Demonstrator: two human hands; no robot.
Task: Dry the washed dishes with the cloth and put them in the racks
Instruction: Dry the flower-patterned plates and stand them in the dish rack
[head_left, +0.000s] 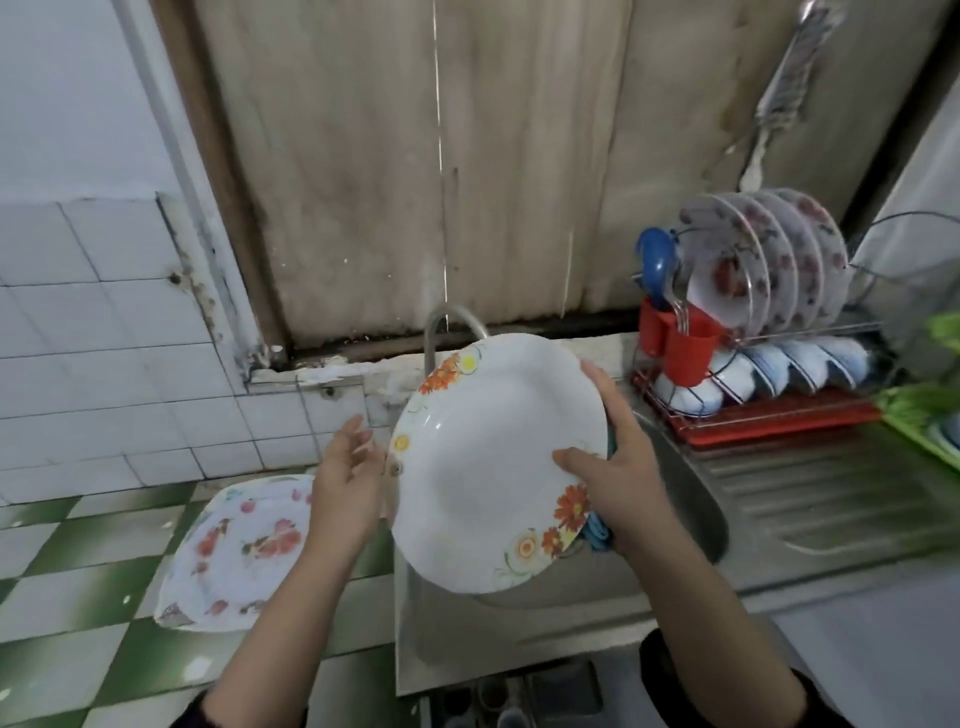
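Note:
A white plate with orange flowers on its rim (483, 462) is tilted up over the sink. My right hand (618, 467) grips its right edge, thumb on the front, with a blue cloth (597, 532) pressed behind the plate. My left hand (345, 483) is just left of the plate's rim, fingers relaxed and apart from it. A flowered plate (239, 556) lies flat on the green checked counter at the left. The dish rack (769, 410) stands at the right, with upright plates on top and bowls below.
A steel tap (447, 327) rises behind the held plate. The steel sink (696, 499) and its ribbed drainer (821, 493) lie below and right. A red cutlery holder (675, 338) with a blue ladle hangs on the rack. A green tray (930, 415) sits far right.

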